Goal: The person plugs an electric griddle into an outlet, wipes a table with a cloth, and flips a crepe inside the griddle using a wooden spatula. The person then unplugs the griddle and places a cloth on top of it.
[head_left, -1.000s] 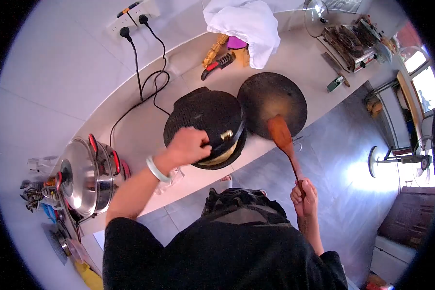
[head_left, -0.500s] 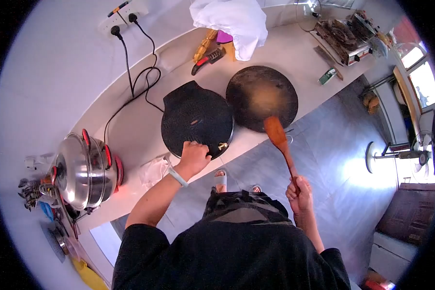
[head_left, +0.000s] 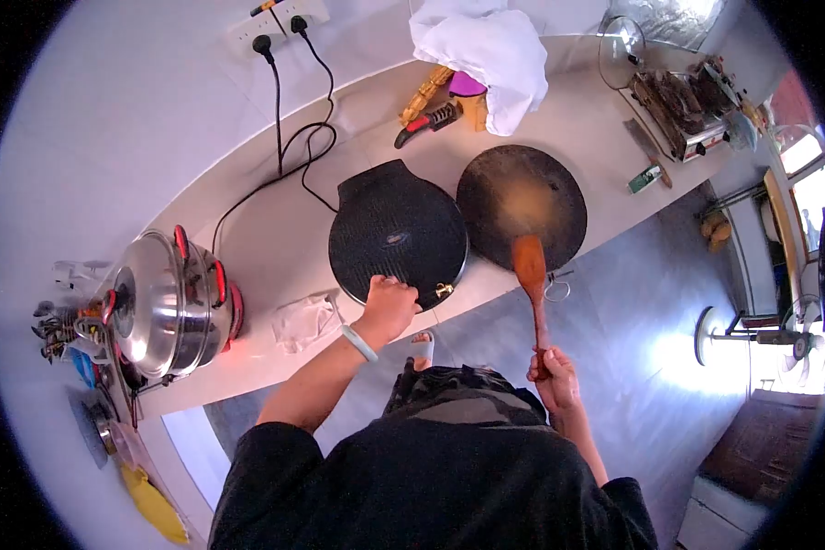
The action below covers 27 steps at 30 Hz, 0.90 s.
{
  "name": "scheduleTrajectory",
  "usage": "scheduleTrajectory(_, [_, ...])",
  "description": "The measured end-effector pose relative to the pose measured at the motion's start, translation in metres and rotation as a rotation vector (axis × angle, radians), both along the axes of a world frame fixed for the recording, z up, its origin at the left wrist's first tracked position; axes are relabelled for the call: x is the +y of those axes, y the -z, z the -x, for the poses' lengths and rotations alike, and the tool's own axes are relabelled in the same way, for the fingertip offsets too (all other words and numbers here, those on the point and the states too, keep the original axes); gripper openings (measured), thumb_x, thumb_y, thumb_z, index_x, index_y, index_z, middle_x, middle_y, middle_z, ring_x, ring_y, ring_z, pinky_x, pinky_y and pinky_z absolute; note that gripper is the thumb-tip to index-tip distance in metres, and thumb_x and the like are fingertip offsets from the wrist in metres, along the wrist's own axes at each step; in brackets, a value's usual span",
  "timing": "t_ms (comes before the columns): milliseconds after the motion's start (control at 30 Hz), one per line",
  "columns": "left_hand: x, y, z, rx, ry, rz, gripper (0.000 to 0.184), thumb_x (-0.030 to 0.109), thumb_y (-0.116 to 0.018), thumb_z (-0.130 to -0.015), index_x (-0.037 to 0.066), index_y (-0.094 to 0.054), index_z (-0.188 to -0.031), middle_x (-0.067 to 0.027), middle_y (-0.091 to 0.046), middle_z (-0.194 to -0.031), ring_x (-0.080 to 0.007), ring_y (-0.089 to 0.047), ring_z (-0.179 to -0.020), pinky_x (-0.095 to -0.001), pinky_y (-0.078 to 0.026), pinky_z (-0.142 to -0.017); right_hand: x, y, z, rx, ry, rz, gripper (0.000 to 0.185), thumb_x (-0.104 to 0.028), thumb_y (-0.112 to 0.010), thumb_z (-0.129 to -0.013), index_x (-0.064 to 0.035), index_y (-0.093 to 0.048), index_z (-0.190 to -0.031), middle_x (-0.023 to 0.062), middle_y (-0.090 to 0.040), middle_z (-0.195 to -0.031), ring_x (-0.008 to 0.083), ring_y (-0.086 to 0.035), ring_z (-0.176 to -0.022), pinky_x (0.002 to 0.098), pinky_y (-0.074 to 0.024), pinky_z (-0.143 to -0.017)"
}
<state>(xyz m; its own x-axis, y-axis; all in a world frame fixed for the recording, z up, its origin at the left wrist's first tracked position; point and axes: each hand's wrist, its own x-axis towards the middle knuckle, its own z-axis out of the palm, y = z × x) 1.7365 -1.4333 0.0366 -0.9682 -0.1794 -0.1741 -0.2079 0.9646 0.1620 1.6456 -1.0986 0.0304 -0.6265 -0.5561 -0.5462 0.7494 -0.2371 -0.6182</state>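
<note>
A round black electric griddle [head_left: 399, 225] sits on the counter with its lid down. My left hand [head_left: 390, 307], a pale bangle on its wrist, is at the lid's front edge beside a small gold latch [head_left: 444, 291]; its fingers are curled, and what they grip is hidden. My right hand [head_left: 555, 371] is wrapped round the handle of a brown wooden spatula [head_left: 530, 264]. The spatula's blade overlaps the front edge of a round dark pan [head_left: 521, 206], which stands right of the griddle with a brownish patch in its middle.
A steel steamer pot [head_left: 160, 307] with red handles stands at the left, near a folded cloth [head_left: 304, 323]. Behind lie a white cloth [head_left: 486, 60], a red-black sharpener [head_left: 428, 123] and black cords [head_left: 280, 137]. A knife [head_left: 646, 148] and a stove [head_left: 687, 110] are at the right.
The griddle's lid, partly raised a second ago with something pale showing beneath, is now down. My left hand came down with it. The camera view has shifted slightly.
</note>
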Motion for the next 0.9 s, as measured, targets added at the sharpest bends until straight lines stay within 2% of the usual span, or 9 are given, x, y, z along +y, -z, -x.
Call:
scheduleTrajectory(133, [0.004,0.002,-0.010,0.064,-0.018,0.040,0.019,0.029,-0.060,-0.077,0.011,-0.064,-0.078,-0.0048,-0.063,-0.080,-0.0230,-0.056,-0.090,-0.0410,-0.035,-0.083,-0.019,0.013,0.006,0.063,-0.164,-0.018,0.029,-0.021,-0.051,-0.091,-0.0005,-0.051,-0.111,0.0070,-0.058,-0.083,0.0161,-0.053,-0.072,0.0298,-0.0435,-0.066])
scheduleTrajectory(167, [0.007,-0.001,-0.016,0.178,-0.049,-0.030,0.019,0.025,-0.061,-0.077,0.009,-0.062,-0.087,-0.0058,-0.062,-0.086,-0.0245,-0.056,-0.091,-0.0420,-0.036,-0.085,-0.023,0.016,0.007,0.080,-0.208,-0.030,0.029,-0.020,-0.050,-0.091,-0.0009,-0.051,-0.113,0.0074,-0.058,-0.088,0.0161,-0.054,-0.076,0.0290,-0.0436,-0.068])
scheduleTrajectory(267, [0.014,-0.012,-0.031,0.544,-0.156,-0.169,0.019,0.020,-0.059,-0.076,0.006,-0.059,-0.088,-0.0086,-0.060,-0.092,-0.0259,-0.056,-0.088,-0.0412,-0.036,-0.087,-0.036,0.026,0.011,0.098,-0.267,-0.110,0.028,-0.019,-0.048,-0.092,-0.0007,-0.050,-0.113,0.0075,-0.059,-0.092,0.0159,-0.055,-0.080,0.0284,-0.0436,-0.069])
scheduleTrajectory(300, [0.017,-0.019,-0.041,0.578,-0.199,-0.234,0.016,0.013,-0.059,-0.075,0.004,-0.056,-0.088,-0.0117,-0.057,-0.092,-0.0289,-0.055,-0.087,-0.0399,-0.039,-0.086,-0.041,0.028,0.014,0.096,-0.287,-0.121,0.028,-0.019,-0.048,-0.092,-0.0008,-0.050,-0.113,0.0074,-0.059,-0.092,0.0158,-0.055,-0.081,0.0283,-0.0436,-0.070])
scheduleTrajectory(467, [0.016,0.015,-0.112,0.507,-0.406,-0.460,0.014,0.005,-0.064,-0.074,0.005,-0.056,-0.086,-0.0138,-0.057,-0.085,-0.0315,-0.056,-0.078,-0.0375,-0.047,-0.067,-0.070,0.038,0.025,0.103,-0.337,-0.124,0.024,-0.018,-0.046,-0.093,-0.0017,-0.051,-0.110,0.0066,-0.059,-0.092,0.0153,-0.055,-0.082,0.0283,-0.0437,-0.070])
scheduleTrajectory(533, [0.014,0.023,-0.136,0.426,-0.515,-0.562,0.009,0.006,-0.064,-0.076,0.003,-0.057,-0.079,-0.0133,-0.057,-0.078,-0.0289,-0.057,-0.071,-0.0373,-0.047,-0.064,-0.085,0.041,0.031,0.104,-0.319,-0.186,0.023,-0.018,-0.046,-0.093,-0.0025,-0.052,-0.109,0.0051,-0.058,-0.089,0.0146,-0.055,-0.079,0.0282,-0.0438,-0.068])
scheduleTrajectory(633, [0.015,0.012,-0.151,0.360,-0.756,-0.614,0.013,0.011,-0.062,-0.080,0.001,-0.057,-0.074,-0.0133,-0.057,-0.072,-0.0256,-0.057,-0.065,-0.0353,-0.046,-0.062,-0.103,0.049,0.039,0.122,-0.261,-0.211,0.022,-0.017,-0.044,-0.093,-0.0027,-0.052,-0.108,0.0045,-0.058,-0.088,0.0138,-0.054,-0.076,0.0275,-0.0435,-0.065])
scheduleTrajectory(767, [-0.001,0.022,-0.170,0.361,-0.767,-0.667,0.022,0.019,-0.054,-0.087,0.000,-0.059,-0.077,-0.0105,-0.059,-0.068,-0.0202,-0.058,-0.066,-0.0317,-0.046,-0.063,-0.119,0.077,0.062,0.189,-0.169,-0.274,0.020,-0.016,-0.043,-0.093,-0.0030,-0.053,-0.104,0.0041,-0.058,-0.084,0.0123,-0.052,-0.072,0.0258,-0.0418,-0.061])
scheduleTrajectory(900, [-0.015,0.025,-0.174,0.364,-0.824,-0.761,0.027,0.021,-0.051,-0.089,-0.002,-0.059,-0.078,-0.0103,-0.060,-0.070,-0.0194,-0.058,-0.066,-0.0317,-0.046,-0.063,-0.140,0.091,0.101,0.346,-0.127,-0.404,0.015,-0.013,-0.045,-0.089,-0.0040,-0.055,-0.096,0.0025,-0.053,-0.073,0.0116,-0.047,-0.060,0.0253,-0.0372,-0.052])
